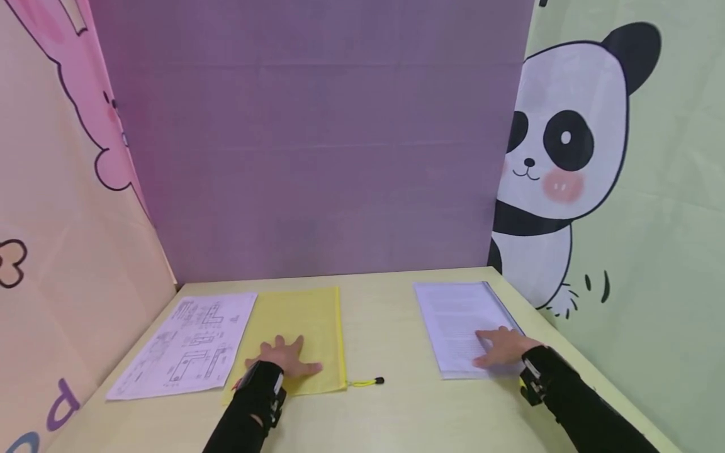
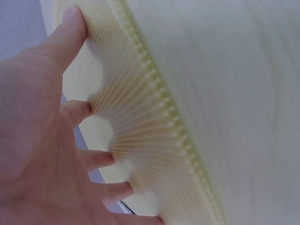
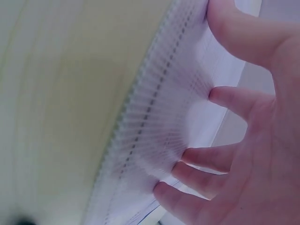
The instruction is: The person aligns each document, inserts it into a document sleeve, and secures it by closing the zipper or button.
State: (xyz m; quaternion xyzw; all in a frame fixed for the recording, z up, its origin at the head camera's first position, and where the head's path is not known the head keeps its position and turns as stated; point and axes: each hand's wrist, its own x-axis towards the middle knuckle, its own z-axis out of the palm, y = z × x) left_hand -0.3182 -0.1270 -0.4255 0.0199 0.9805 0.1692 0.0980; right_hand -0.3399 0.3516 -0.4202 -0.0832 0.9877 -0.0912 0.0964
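Note:
A yellow mesh zipper pouch (image 1: 294,314) lies flat on the table, a yellow cord pull (image 1: 365,382) sticking out at its near right corner. My left hand (image 1: 283,358) rests on it with fingers spread; in the left wrist view the fingertips (image 2: 123,188) touch the mesh. To the right lies a stack of printed paper (image 1: 453,321) with a dark strip along its right edge. My right hand (image 1: 503,346) lies on its lower right part, fingers apart, and in the right wrist view its fingertips (image 3: 161,188) touch the sheet. Neither hand grips anything.
A sheet with technical line drawings (image 1: 195,346) lies left of the pouch, partly against its edge. Bare pale tabletop (image 1: 385,327) separates the pouch from the paper stack. A purple cloth (image 1: 328,151) hangs behind the table, with printed cloths at both sides.

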